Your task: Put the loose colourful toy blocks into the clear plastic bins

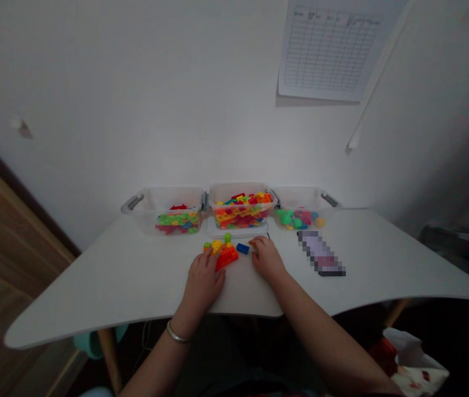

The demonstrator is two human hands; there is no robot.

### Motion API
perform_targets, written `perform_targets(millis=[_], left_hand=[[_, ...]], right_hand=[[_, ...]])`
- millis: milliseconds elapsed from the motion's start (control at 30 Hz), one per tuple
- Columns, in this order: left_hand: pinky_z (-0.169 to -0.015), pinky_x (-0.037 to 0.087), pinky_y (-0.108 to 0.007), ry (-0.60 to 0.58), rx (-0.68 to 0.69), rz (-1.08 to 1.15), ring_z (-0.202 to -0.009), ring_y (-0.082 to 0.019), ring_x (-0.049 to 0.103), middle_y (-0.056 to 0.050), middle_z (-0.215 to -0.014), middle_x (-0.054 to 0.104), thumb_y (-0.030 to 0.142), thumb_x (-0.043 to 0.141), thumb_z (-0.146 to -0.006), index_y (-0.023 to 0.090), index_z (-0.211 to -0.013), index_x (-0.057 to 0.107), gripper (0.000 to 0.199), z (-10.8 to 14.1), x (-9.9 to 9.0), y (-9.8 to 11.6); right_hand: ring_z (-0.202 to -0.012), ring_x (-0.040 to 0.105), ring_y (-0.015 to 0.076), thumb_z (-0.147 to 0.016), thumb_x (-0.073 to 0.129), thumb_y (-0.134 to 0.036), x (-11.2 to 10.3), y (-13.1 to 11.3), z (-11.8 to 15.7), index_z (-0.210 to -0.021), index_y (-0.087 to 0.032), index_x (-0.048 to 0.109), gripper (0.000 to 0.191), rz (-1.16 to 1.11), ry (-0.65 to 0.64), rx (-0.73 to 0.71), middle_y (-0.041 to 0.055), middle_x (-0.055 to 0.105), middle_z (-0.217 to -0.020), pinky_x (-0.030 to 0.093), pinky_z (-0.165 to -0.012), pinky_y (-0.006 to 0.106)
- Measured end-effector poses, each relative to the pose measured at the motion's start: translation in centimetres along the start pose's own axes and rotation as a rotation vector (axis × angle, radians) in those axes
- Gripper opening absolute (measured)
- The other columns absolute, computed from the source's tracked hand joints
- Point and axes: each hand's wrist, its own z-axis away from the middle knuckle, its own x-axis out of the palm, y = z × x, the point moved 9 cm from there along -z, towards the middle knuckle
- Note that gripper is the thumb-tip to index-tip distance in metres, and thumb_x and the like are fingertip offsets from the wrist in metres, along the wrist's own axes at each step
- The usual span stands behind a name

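Five loose toy bricks (224, 249) on the white surface (93, 286), between the left hand (203, 281) and the right hand (267, 258).

The left grip is curled low, its fingers (207, 259) against a yellow brick (216, 246) and an orange-red sloped brick (226, 257); a green brick (227, 237) and a small orange brick (206, 247) sit in the same cluster. The right grip is slightly curved, just beside one blue brick (242, 248). Whether either grip holds anything small, I cannot tell. One silver bangle (178, 332) circles the left wrist. Three clear bins stand beyond: the left bin (163, 199) has green and red bricks, the middle bin (240, 193) on one white tray (237, 230) has mixed bricks, and the right bin (304, 197) has rounded green, pink and yellow pieces. One blurred object (321, 253) lies right of the hands.
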Motion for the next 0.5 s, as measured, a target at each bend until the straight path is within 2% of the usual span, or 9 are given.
perform_targets(millis=[167,333,500], left_hand=[[-0.104,0.044,-0.05,0.006,-0.006,0.012,-0.121,-0.03,0.052,-0.017,-0.131,0.056,0.026,0.052,-0.085,0.016,-0.123,0.057,0.039,0.03,-0.01,-0.06],[-0.105,0.043,-0.049,-0.014,0.003,0.009,-0.121,-0.03,0.051,-0.019,-0.131,0.055,0.025,0.052,-0.086,0.013,-0.124,0.057,0.04,0.0,0.05,0.04],[-0.105,0.044,-0.049,-0.001,0.004,0.008,-0.12,-0.03,0.052,-0.018,-0.132,0.055,0.025,0.052,-0.086,0.014,-0.123,0.057,0.039,0.01,0.01,0.04]], right_hand=[[-0.11,0.058,0.0246,-0.08,0.053,-0.008,-0.73,0.11,0.01,-0.114,-0.018,0.064,0.037,0.05,0.045,0.046,0.0111,0.063,-0.121,0.044,-0.099,0.035],[-0.105,0.06,0.0256,-0.085,0.052,-0.013,-0.11,0.05,-0.07,-0.114,-0.017,0.064,0.031,0.153,-0.038,0.089,0.0108,0.068,-0.114,0.044,-0.092,0.036],[-0.102,0.061,0.026,-0.09,0.05,-0.016,0.01,-0.06,-0.01,-0.11,-0.016,0.065,0.026,0.156,-0.048,0.086,0.0104,0.071,-0.108,0.044,-0.091,0.037]])
